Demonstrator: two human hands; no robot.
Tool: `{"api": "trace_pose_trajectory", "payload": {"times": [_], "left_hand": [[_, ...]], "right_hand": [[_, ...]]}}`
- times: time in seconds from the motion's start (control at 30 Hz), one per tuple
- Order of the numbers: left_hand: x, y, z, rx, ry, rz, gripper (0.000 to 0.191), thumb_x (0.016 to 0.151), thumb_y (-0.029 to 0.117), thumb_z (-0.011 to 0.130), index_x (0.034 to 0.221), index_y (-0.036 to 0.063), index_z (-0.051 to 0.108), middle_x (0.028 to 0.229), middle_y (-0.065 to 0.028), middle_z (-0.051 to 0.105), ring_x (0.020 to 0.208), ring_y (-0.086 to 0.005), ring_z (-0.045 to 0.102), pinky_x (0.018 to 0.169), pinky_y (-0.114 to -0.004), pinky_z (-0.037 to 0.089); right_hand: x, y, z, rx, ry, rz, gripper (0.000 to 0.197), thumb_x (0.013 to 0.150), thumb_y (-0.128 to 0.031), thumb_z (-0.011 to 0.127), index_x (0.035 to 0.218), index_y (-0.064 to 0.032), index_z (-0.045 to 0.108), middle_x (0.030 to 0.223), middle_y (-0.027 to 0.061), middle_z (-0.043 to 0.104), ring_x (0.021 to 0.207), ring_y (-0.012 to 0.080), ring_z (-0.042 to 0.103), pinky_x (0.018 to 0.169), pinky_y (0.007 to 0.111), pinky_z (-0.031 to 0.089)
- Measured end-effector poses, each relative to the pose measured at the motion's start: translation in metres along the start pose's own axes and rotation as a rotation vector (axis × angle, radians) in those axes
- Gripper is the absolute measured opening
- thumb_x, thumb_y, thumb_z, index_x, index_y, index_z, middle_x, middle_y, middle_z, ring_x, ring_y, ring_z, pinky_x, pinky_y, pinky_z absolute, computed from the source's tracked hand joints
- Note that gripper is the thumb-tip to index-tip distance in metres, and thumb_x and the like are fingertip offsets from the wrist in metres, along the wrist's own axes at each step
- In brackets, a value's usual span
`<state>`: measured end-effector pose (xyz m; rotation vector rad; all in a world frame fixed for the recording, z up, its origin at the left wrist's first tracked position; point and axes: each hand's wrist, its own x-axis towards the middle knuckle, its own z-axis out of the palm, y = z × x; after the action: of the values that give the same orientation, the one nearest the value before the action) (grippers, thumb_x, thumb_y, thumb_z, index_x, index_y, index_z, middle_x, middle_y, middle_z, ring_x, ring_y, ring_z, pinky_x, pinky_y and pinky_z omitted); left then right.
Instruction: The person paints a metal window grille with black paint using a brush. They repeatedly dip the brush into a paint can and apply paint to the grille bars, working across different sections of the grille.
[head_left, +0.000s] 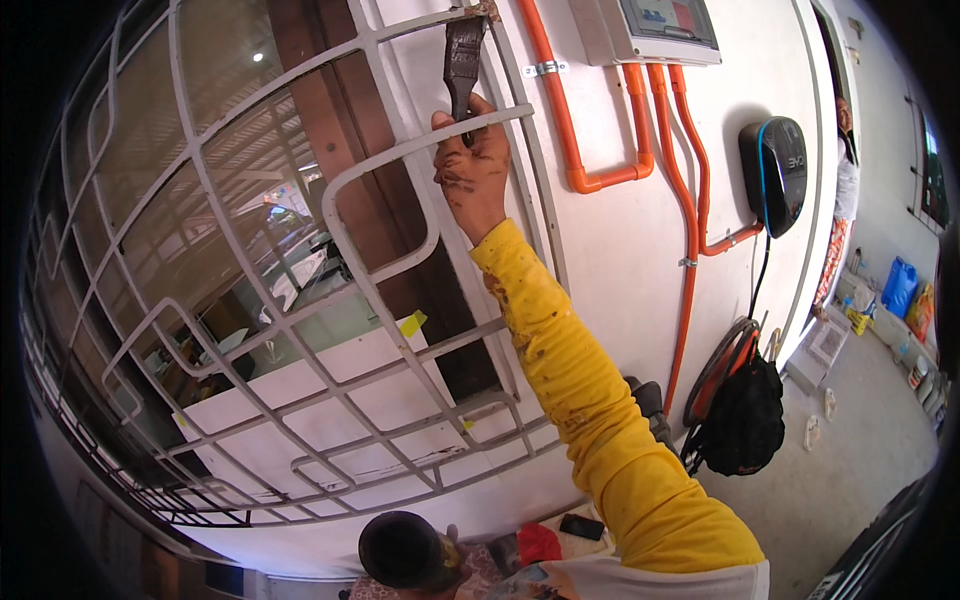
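Note:
My right hand (474, 169), smeared with brown paint, grips the handle of a paintbrush (463, 64). The dark, paint-coated bristles point up and meet the upper bars of a grey metal window grille (390, 154), near a brown-marked end. One grille bar crosses in front of my fingers. Low in the picture, my left hand (459, 574) is wrapped around a can (401, 551) with a dark inside; most of that hand is hidden. White sheeting (315, 405) with yellow tape shows behind the lower grille. Some lower left bars (202, 519) look dark brown.
Orange conduit (559, 127) runs from a breaker box (667, 34) past a wall charger (772, 176). A black bag (742, 420) hangs on the right. A person (846, 172) stands in a doorway. Below lie a phone (582, 526) and red cloth (538, 544).

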<state>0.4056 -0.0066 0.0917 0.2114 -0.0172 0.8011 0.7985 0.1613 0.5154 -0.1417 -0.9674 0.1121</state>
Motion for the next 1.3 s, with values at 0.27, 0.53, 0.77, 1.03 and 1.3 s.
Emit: {"api": "trace_pose_trajectory", "payload": {"times": [0.27,0.53,0.77,1.03,1.3], "left_hand": [[0.011,-0.003,0.009,0.046,0.026,-0.020,0.072,0.098,0.063,0.049,0.148,0.0123,0.051,0.150,-0.0243,0.043,0.129,-0.0479,0.048,0.094,-0.066,0.049],[0.015,-0.004,0.009,0.090,0.042,-0.023,0.071,0.099,0.062,0.049,0.147,0.0106,0.052,0.144,-0.0245,0.047,0.125,-0.0472,0.050,0.092,-0.064,0.050],[0.018,-0.004,0.010,0.155,0.057,-0.015,0.070,0.099,0.062,0.049,0.145,0.0090,0.052,0.138,-0.0247,0.050,0.122,-0.0465,0.052,0.090,-0.063,0.052],[0.022,-0.004,0.010,0.246,0.071,-0.005,0.069,0.100,0.060,0.050,0.143,0.0072,0.053,0.131,-0.0249,0.053,0.119,-0.0458,0.053,0.088,-0.062,0.053],[0.023,-0.005,0.013,0.323,0.074,0.011,0.068,0.100,0.059,0.050,0.141,0.0055,0.053,0.124,-0.0251,0.057,0.115,-0.0451,0.055,0.086,-0.061,0.055]], "right_hand": [[0.005,0.019,-0.002,-0.134,-0.032,-0.171,0.047,0.102,-0.014,0.072,0.144,-0.0035,0.054,0.107,0.0042,0.068,0.091,0.0093,0.063,0.072,0.019,0.050],[0.001,0.019,-0.006,-0.375,-0.140,-0.040,0.044,0.109,-0.023,0.061,0.148,-0.0033,0.053,0.099,0.0014,0.065,0.073,0.0092,0.057,0.070,0.022,0.049],[-0.002,0.014,0.000,0.114,-0.142,0.021,0.044,0.107,-0.024,0.065,0.148,-0.0079,0.055,0.083,-0.0024,0.062,0.061,0.0057,0.052,0.053,0.022,0.040],[-0.002,-0.004,0.001,0.192,-0.088,0.029,0.050,0.105,-0.027,0.068,0.149,-0.0071,0.054,0.094,0.0001,0.065,0.063,0.0081,0.057,0.050,0.023,0.041],[-0.004,0.003,0.005,0.210,-0.172,0.170,0.041,0.108,-0.011,0.061,0.148,-0.0068,0.057,0.087,-0.0048,0.059,0.061,0.0031,0.049,0.050,0.018,0.039]]}}
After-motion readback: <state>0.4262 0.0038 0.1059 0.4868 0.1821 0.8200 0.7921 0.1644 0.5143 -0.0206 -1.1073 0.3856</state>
